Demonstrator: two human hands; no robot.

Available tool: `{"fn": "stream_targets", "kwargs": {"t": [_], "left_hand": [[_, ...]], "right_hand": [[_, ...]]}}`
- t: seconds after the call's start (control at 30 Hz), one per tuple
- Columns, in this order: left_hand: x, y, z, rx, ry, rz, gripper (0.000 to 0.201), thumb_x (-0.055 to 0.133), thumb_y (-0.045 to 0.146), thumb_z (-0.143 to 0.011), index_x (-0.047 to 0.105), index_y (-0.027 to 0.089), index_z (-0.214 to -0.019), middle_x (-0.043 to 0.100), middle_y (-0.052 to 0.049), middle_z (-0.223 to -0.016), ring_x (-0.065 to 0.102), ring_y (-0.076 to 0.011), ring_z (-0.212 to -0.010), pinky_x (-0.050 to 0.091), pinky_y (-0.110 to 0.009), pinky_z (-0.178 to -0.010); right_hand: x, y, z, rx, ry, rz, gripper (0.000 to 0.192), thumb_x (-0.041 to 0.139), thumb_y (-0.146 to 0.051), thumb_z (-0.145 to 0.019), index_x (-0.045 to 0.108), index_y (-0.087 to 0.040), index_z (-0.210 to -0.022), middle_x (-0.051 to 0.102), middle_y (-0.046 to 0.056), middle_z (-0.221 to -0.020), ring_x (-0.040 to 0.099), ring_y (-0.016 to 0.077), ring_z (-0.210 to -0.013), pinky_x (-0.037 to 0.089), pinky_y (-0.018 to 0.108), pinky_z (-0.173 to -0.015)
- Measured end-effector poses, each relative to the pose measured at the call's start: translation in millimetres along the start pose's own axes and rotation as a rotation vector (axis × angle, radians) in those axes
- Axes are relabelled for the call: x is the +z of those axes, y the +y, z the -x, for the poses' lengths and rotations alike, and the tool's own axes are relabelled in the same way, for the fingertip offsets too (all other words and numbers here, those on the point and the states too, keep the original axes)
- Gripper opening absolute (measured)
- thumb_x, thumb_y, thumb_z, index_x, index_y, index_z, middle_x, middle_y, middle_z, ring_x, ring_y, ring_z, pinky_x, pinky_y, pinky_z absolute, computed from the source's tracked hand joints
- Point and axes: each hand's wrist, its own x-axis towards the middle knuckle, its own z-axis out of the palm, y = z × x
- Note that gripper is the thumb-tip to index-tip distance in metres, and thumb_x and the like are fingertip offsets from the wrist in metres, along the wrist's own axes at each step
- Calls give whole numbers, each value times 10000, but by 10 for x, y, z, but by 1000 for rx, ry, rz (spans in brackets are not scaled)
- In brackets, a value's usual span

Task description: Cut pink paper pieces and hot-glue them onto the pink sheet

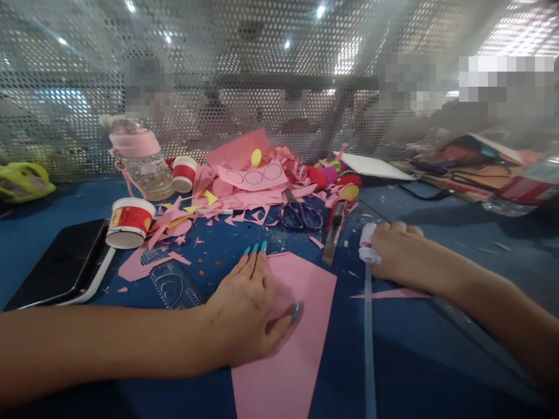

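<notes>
A sheet of pink paper (pixel 301 326) lies on the blue tabletop, its far right corner cut at a slant. My left hand (pixel 244 308) rests flat on its left part, the fingers stretched out and the thumb apart. Off to the right, my right hand (pixel 393 250) is closed, with most of its fingertips hidden. At its near fingers is a small white rolled thing (pixel 369 244) with a little red on it. From that, a narrow pale strip (pixel 369 343) runs toward me. A thin pink paper sliver (pixel 393 294) lies just below this hand.
Purple-handled scissors (pixel 301 216) and a utility knife (pixel 334 233) lie beyond the sheet. Pink paper scraps (pixel 253 186) pile up behind. A clear stencil ruler (pixel 172 285), phone (pixel 59 262), paper cup (pixel 130 222) and drinking bottle (pixel 142 163) stand left. A perforated metal screen (pixel 262 58) closes the back.
</notes>
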Motion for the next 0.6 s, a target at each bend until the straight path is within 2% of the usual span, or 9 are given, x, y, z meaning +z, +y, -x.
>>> {"fn": "stream_targets", "kwargs": {"t": [0.07,0.13,0.23,0.33,0.4,0.47,0.53,0.57,0.6], "left_hand": [[-1,-3,-2,13,-10,-19,712,325,469,-807,468,-140,-1146,451,-351,-1214,419,-405,-1172,368,-495,-964],[-5,-8,0,21,-21,-33,726,308,473,-814,460,-150,-1153,449,-358,-1210,417,-408,-1172,366,-493,-966],[-11,-12,7,36,-27,-28,701,301,472,-817,494,-127,-1126,457,-353,-1207,414,-407,-1176,358,-499,-969],[-9,-9,12,45,-25,-11,635,331,442,-806,537,-99,-1067,464,-349,-1204,405,-410,-1183,334,-513,-979],[-2,-9,12,25,-16,-7,662,358,454,-787,521,-119,-1078,452,-359,-1208,404,-416,-1181,329,-507,-984],[5,-11,10,3,-4,-5,719,375,478,-771,484,-145,-1113,429,-368,-1222,403,-417,-1181,335,-495,-983],[7,-15,8,-3,-2,-4,740,375,487,-768,462,-149,-1137,412,-365,-1239,398,-413,-1186,340,-487,-981],[5,-17,7,-4,-7,-6,743,372,489,-769,460,-149,-1139,411,-364,-1239,398,-413,-1186,341,-486,-980],[3,-19,6,-3,-13,-11,746,365,491,-772,460,-150,-1140,416,-364,-1235,401,-413,-1183,341,-485,-979]], "right_hand": [[-21,8,5,-63,-68,29,236,545,-103,-662,541,6,-871,572,218,-845,564,300,-828,369,336,-676],[-99,27,30,-58,-122,6,162,519,-127,-720,554,-19,-836,592,222,-854,572,282,-819,369,331,-696],[-230,116,67,37,-174,-177,115,517,-195,-756,574,-96,-746,623,185,-825,583,225,-722,376,304,-630],[-314,238,80,179,-141,-415,146,540,-247,-744,606,-121,-712,644,142,-752,573,201,-672,381,310,-608],[-352,271,86,226,-146,-713,214,472,-238,-776,634,-121,-702,660,129,-727,582,180,-669,392,300,-591],[-386,230,97,231,-16,-1051,294,390,-206,-797,647,-111,-691,680,136,-809,596,159,-721,403,287,-611],[-408,121,114,202,-74,-1361,330,352,-181,-786,633,-83,-644,678,150,-760,607,141,-662,430,284,-610],[-410,50,122,123,-148,-1496,328,349,-197,-787,628,-87,-653,675,141,-732,613,140,-639,452,279,-606],[-402,-26,129,42,-229,-1581,308,387,-252,-779,618,-99,-643,663,119,-669,604,138,-571,461,258,-535]]}}
